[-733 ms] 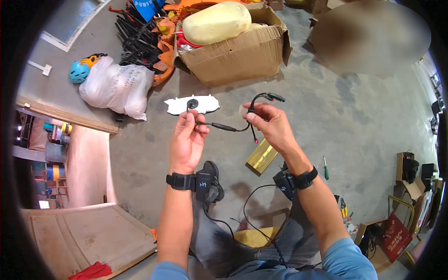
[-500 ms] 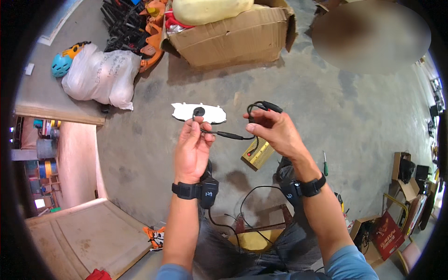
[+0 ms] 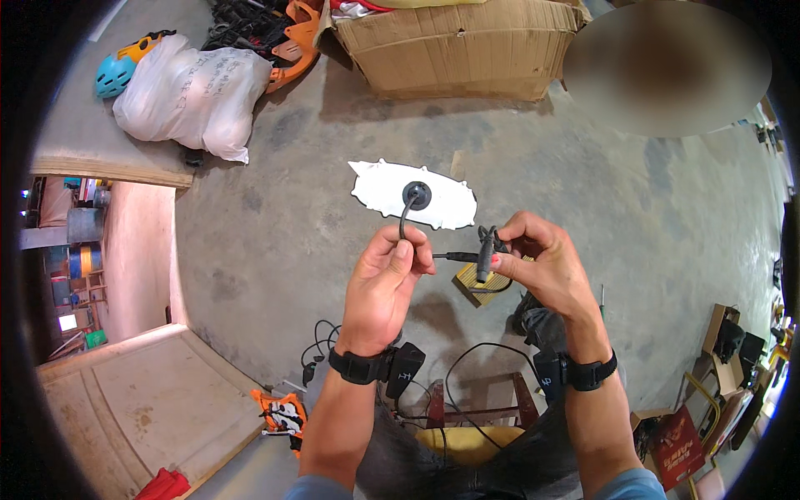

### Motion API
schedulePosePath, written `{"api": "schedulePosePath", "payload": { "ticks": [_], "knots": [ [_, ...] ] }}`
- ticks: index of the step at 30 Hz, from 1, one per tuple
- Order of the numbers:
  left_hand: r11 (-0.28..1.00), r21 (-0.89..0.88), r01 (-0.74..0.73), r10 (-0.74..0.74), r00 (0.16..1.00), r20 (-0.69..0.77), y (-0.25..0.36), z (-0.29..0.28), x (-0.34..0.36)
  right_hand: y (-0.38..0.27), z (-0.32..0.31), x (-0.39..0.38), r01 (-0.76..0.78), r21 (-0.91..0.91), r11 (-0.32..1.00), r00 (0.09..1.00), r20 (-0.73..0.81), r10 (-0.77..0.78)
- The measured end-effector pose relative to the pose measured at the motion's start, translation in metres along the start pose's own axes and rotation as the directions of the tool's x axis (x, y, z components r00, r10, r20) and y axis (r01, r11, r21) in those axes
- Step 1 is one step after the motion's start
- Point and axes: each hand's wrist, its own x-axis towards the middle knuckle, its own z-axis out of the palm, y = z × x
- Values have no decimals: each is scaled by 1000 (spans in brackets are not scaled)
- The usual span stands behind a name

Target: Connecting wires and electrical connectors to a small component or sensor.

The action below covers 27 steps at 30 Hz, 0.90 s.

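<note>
Pinched between thumb and fingers, a black cable point(image 3: 403, 223) is held in the left hand point(image 3: 383, 287), which I follow remotely through the head view. The right hand point(image 3: 554, 267) is closed narrowly on the cable's branched end point(image 3: 492, 237), with a cylindrical black connector point(image 3: 485, 262) at its thumb tip and a red tip point(image 3: 495, 261) beside it. Between the hands runs a thicker black sleeve point(image 3: 461, 257).

Ahead of the left hand, the cable enters a round black grommet point(image 3: 417, 196) in a scalloped white cover point(image 3: 450, 207); I cannot tell whether the cover lies on the concrete floor point(image 3: 283, 217) or hangs clear of it. Partly hidden behind the connector, a gold ribbed block point(image 3: 477, 297) lies on the floor. Black straps point(image 3: 354, 367) circle both wrists.

Toward the floor's far edge stands a cardboard box point(image 3: 458, 54); near its far left corner are a stuffed plastic bag point(image 3: 179, 100) and a teal helmet point(image 3: 113, 77). At lower left, a red cloth point(image 3: 162, 486) lies at the near edge of a wooden panel point(image 3: 142, 408).
</note>
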Motion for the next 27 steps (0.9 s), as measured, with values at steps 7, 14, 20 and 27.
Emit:
{"api": "schedulePosePath", "payload": {
  "ticks": [7,14,20,27],
  "knots": [
    [999,-51,6,-5,999,34,3,-2,-2,-5,0,-2,-36,12,999,999,2,36],
    [996,-76,37,-33,998,47,2,-1,0,4,-1,-4,-67,56,996,996,-62,70],
    [1000,3,25,-25,999,46,2,0,0,8,-4,0,24,-169,985,998,-58,-35],
    [980,198,27,-36,999,40,0,4,0,8,-10,5,-339,-436,834,901,-405,155]
  ]
}}
